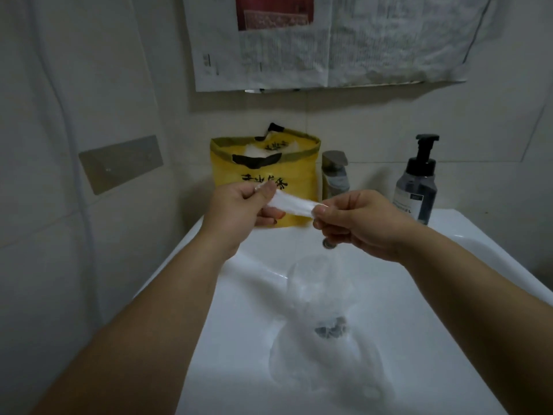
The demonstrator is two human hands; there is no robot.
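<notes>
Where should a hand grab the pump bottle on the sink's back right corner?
Grip the pump bottle round its grey lower body, from the front: it stands upright, wall close behind, faucet to its left. The black pump on top is thin, likely a poorer hold.

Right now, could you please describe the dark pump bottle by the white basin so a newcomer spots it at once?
Start at the white ceramic basin. On its back right corner, right of the metal tap and the yellow bag, stands the dark translucent pump bottle; it alone has a black pump head.
</notes>
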